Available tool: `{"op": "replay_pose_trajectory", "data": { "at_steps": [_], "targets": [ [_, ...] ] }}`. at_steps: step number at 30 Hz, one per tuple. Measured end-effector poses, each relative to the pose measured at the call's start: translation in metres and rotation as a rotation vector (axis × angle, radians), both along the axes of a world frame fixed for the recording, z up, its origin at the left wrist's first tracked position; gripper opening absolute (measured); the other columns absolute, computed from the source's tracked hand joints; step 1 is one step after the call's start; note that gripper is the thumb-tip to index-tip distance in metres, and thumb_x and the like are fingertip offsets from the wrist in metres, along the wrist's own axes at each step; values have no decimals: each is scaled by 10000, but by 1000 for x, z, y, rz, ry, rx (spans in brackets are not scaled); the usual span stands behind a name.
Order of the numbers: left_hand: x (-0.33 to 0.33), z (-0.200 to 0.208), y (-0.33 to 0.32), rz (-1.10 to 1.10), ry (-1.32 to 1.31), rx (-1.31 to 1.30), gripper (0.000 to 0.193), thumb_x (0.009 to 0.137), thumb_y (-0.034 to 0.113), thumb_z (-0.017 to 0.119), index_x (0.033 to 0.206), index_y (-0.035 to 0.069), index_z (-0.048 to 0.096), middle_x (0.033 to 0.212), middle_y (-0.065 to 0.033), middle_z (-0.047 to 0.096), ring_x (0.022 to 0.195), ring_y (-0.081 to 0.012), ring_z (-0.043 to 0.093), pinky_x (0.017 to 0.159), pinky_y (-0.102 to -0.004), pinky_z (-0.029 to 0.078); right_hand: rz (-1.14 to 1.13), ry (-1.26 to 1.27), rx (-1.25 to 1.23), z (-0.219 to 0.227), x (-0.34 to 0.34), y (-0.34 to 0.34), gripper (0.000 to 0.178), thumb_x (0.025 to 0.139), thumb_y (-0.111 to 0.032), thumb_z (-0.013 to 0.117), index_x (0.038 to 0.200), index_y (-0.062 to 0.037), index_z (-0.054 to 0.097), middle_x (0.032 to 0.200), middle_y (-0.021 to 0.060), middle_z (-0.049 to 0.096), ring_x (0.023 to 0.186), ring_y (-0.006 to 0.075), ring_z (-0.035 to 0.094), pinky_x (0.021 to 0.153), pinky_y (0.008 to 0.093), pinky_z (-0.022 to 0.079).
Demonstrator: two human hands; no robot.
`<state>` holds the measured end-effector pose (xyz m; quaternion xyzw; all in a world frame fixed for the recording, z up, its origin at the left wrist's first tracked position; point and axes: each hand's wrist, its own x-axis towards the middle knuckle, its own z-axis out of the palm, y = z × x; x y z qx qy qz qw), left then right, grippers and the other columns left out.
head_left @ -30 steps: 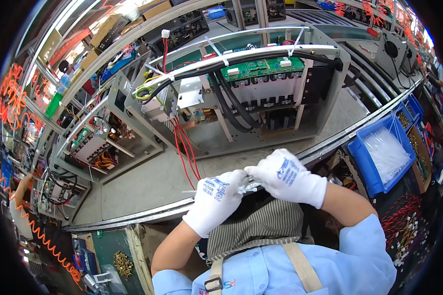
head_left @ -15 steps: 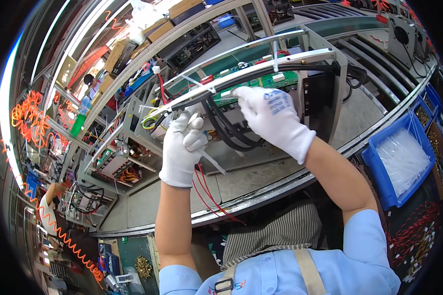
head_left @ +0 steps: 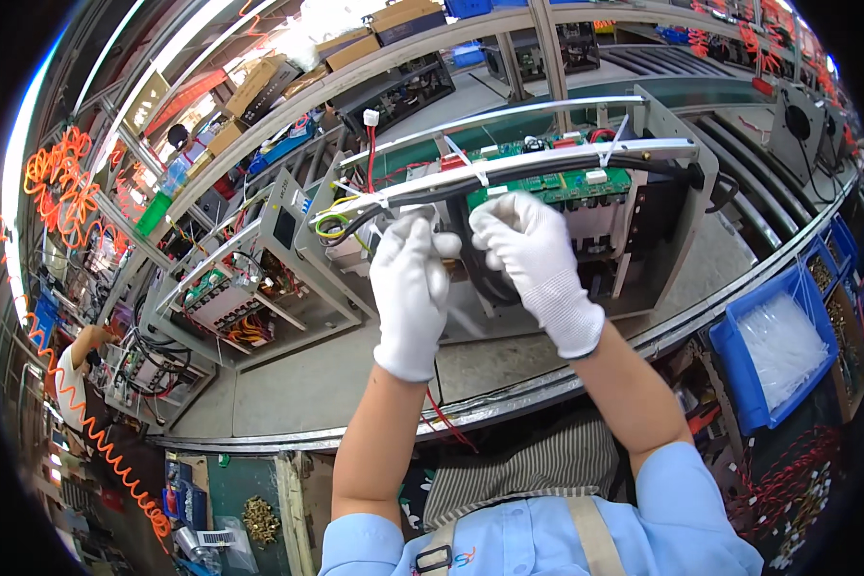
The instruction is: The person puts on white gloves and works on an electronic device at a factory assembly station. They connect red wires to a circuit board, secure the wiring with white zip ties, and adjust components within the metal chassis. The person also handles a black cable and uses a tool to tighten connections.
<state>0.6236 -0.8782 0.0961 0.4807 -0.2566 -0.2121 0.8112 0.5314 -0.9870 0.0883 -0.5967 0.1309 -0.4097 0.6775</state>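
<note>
My gloved left hand (head_left: 411, 288) is closed in front of the open metal chassis (head_left: 677, 192), on white cable ties whose blurred tails (head_left: 466, 322) show past the fingers. My gloved right hand (head_left: 538, 264) is beside it, its fingers bent together at the thick black cables (head_left: 466, 216); what they pinch is hidden. Above my hands, a black cable runs along the front metal rail (head_left: 547, 154). White cable ties (head_left: 483, 180) bind it there, their loose tails sticking up. A green circuit board (head_left: 557, 185) lies inside the chassis behind the rail.
At the right, a blue bin (head_left: 739, 370) holds many white cable ties. A second chassis (head_left: 259, 259) stands on the left with its wiring exposed. Rollers (head_left: 744, 178) lie to the right, a coiled orange hose (head_left: 96, 432) hangs at the left. A co-worker's arm (head_left: 82, 350) shows far left.
My right hand has come off the rail area, moving down and in toward my left hand. The view has shifted, so the chassis sits lower and farther right.
</note>
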Motion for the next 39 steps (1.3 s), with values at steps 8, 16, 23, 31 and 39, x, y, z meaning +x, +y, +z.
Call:
{"op": "replay_pose_trajectory", "data": {
  "at_steps": [8,16,23,31,39],
  "targets": [
    [15,32,22,-56,-526,464,200,885,59,674,1081,34,702,837,32,680,564,18,472,452,-161,318,100,-280,306,-17,23,21,151,950,-58,608,1079,18,591,968,91,676,839,162,693,718,268,585],
    [14,65,19,108,-1242,883,204,842,125,683,1012,12,677,784,-128,674,706,-181,640,676,-317,497,252,-246,298,-19,9,10,234,951,-37,597,1171,42,602,1034,133,687,900,167,687,792,277,579],
    [14,71,17,133,-1403,974,165,845,159,643,938,25,665,740,-153,651,708,-264,662,673,-370,504,240,-241,260,-19,10,8,201,951,-58,608,1132,24,633,1020,114,698,915,159,682,823,275,568],
    [18,67,17,26,-1314,893,193,858,194,687,919,14,651,708,-153,634,664,-214,652,608,-338,496,227,-163,233,-13,7,12,188,927,-31,635,1109,4,663,988,74,698,836,101,657,769,231,548],
    [11,46,15,297,-1288,839,296,854,269,717,929,18,581,709,-152,648,653,-264,660,613,-366,499,35,-276,53,-40,4,31,133,927,-12,623,1040,4,692,939,27,673,806,82,623,748,208,513]
  ]
}}
